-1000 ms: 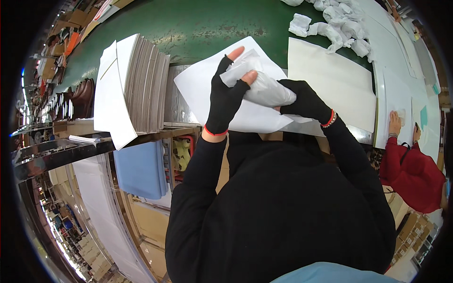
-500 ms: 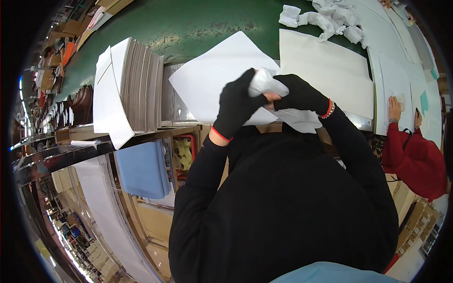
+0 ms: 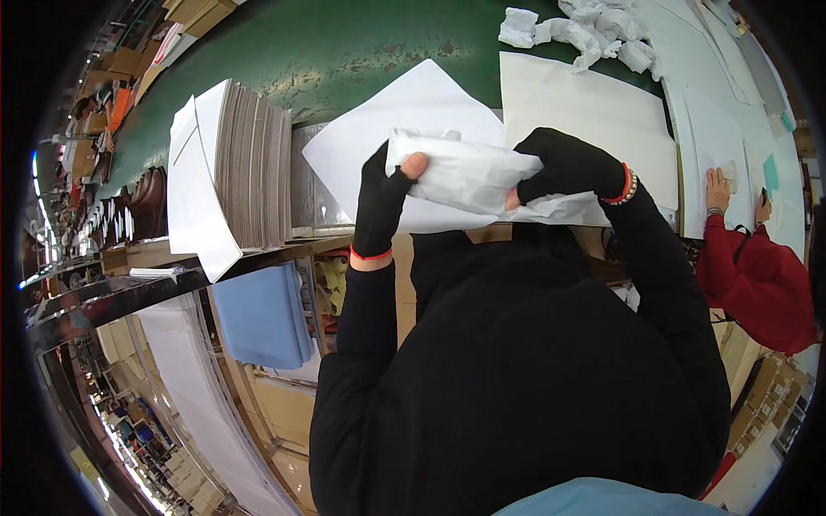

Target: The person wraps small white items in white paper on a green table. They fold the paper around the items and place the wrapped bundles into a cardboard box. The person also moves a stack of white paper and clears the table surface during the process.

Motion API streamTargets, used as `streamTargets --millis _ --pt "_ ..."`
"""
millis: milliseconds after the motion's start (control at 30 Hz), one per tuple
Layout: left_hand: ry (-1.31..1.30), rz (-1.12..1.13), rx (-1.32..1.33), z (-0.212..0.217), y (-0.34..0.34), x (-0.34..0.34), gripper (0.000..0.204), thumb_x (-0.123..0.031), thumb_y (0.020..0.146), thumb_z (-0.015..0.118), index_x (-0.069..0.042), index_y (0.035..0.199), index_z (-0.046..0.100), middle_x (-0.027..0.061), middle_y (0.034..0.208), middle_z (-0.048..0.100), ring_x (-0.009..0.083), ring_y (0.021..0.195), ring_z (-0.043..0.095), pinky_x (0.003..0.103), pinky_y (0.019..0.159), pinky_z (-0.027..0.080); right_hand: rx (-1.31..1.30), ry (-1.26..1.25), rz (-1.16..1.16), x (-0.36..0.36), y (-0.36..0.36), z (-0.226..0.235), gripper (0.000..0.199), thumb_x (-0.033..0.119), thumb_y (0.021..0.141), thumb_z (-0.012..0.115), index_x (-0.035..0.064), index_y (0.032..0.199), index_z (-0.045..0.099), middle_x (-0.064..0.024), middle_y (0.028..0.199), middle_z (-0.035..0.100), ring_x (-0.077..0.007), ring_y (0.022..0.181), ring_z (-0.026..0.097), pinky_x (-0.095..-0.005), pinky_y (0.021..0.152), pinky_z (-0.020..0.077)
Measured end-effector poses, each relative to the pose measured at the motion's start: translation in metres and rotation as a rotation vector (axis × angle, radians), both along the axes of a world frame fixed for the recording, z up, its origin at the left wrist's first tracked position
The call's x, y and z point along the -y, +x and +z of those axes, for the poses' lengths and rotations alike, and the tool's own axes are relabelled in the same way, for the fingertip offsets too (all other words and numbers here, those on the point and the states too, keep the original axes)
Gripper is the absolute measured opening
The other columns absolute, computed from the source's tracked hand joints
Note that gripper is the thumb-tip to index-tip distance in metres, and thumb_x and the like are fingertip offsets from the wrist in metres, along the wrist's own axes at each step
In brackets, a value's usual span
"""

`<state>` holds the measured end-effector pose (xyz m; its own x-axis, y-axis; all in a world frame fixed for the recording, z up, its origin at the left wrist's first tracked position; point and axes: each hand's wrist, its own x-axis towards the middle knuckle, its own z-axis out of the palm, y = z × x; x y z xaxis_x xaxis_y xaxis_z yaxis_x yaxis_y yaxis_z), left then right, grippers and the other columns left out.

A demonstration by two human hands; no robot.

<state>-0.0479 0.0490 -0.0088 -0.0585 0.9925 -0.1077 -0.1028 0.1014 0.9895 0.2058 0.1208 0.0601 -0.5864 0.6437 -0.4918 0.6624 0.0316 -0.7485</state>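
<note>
The left hand (image 3: 384, 199) grips the left end of a white tissue-paper bundle (image 3: 469, 172) at the frame's centre, thumb across its near face, other fingers hidden. The right hand (image 3: 564, 172) is closed on its right end, where a loose flap (image 3: 559, 207) droops. A light, even hold at both ends should suit such thin paper; tucking the flap in before squeezing would probably avoid tearing.

Behind lies a white sheet (image 3: 413, 103), its corner toward the top; a cream sheet (image 3: 585, 103) sits to its right, both crowding the green surface (image 3: 387, 43). A stack of cardboard sheets (image 3: 254, 168) limits room at centre-left. Crumpled paper wads (image 3: 602, 30) lie upper right; a co-worker's hand (image 3: 717, 191) rests at far right.
</note>
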Motion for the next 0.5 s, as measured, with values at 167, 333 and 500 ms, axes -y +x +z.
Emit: streamTargets --millis 167,333,500 --pt "-0.072 -0.107 0.245 0.006 0.011 0.008 0.063 -0.049 0.082 0.064 0.006 0.112 0.057 0.0106 0.099 0.064 0.0164 0.089 0.061 0.029 0.08 0.047 -0.335 -0.179 0.354 -0.009 0.01 0.012 0.038 0.017 0.061 0.086 -0.0006 0.091 0.07 -0.0082 0.083 0.07 -0.016 0.075 0.063 -0.029 0.071 0.0487" --pt "-0.092 -0.075 0.502 0.016 0.032 0.012 0.051 -0.039 0.086 0.062 0.004 0.111 0.058 0.0095 0.1 0.064 0.0157 0.09 0.06 0.029 0.08 0.047 -0.582 -0.061 0.361 -0.021 0.017 -0.001 0.037 0.006 0.06 0.082 -0.0041 0.092 0.068 -0.0084 0.082 0.07 -0.0115 0.082 0.062 -0.0307 0.074 0.0493" --pt "0.22 0.26 0.072 0.029 0.026 0.005 0.037 -0.024 0.078 0.076 0.001 0.101 0.063 0.0054 0.083 0.066 0.0106 0.074 0.062 0.027 0.067 0.051 -0.578 0.259 -0.459 -0.006 0.011 -0.028 0.032 0.008 0.087 0.064 0.0009 0.117 0.057 -0.0058 0.108 0.065 -0.0118 0.098 0.06 -0.0275 0.084 0.0493"
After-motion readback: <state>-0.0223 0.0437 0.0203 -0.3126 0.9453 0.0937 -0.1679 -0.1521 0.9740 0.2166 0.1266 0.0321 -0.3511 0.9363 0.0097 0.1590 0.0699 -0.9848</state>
